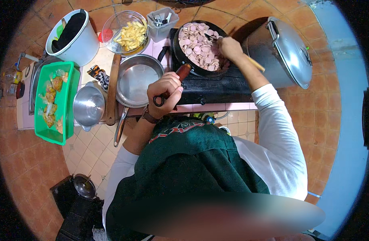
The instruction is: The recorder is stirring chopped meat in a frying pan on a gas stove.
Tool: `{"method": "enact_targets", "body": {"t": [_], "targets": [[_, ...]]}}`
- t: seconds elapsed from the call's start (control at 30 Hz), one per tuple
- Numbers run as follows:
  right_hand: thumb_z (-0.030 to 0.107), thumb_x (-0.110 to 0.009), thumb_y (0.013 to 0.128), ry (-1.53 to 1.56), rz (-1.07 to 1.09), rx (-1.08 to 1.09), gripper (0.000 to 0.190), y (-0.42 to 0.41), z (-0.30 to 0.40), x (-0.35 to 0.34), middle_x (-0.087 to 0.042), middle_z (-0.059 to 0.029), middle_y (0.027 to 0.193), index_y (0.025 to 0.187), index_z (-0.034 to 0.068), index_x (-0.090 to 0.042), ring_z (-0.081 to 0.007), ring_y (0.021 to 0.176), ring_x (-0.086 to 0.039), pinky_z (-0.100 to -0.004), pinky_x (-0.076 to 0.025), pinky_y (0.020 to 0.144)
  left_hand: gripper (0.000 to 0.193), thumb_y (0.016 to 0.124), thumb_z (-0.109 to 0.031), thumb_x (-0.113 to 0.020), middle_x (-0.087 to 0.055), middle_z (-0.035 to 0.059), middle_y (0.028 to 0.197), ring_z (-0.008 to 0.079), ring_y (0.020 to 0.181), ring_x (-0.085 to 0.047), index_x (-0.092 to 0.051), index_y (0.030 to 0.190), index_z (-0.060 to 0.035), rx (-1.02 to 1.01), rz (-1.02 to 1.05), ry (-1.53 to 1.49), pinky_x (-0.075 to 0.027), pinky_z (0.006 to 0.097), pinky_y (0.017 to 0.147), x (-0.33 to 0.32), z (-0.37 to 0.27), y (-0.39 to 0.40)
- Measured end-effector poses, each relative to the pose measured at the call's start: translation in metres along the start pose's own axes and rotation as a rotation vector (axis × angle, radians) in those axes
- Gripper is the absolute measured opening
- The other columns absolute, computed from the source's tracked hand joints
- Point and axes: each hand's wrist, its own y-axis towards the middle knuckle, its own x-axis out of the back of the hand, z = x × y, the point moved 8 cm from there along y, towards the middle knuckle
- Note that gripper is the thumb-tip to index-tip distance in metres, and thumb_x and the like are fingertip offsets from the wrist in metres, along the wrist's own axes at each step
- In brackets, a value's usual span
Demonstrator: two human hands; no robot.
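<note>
My left hand [164, 95] is closed around the handle [184, 71] of a black frying pan [176, 49] on the stove. Pink sausage slices [196, 45] fill much of the pan. Over its right side, my right hand [229, 48] grips a spatula with a pale wooden handle [256, 63] sticking out behind the wrist. The tool's dark head reaches into the slices and is partly hidden. Left of the stove sits a stainless steel pan [138, 81] with its handle towards me.
A tall lidded metal pot [267, 54] stands right of the black stove [214, 87]. To the left are a wire basket of fries [131, 36], a cutlery container [162, 28], a wooden board [113, 90], a metal pot [89, 105], a white bucket [79, 48] and a green tray [69, 99] holding bagged food.
</note>
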Motion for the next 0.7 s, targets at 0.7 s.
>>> {"method": "enact_targets", "body": {"t": [0.7], "targets": [[0.004, -0.060, 0.075, -0.317, -0.380, 0.259, 0.023, 0.013, -0.024, 0.028, -0.066, -0.0129, 0.099, 0.096, 0.007, -0.068, -0.0313, 0.087, -0.070, -0.0434, -0.056, 0.071, 0.017, 0.088, -0.003, -0.053, -0.048, 0.0041, 0.068, 0.0202, 0.070, -0.052, -0.051, 0.072, -0.0067, 0.161, -0.416, -0.581, -0.041, 0.0501, 0.099, 0.049, 0.056, 0.008]]}}
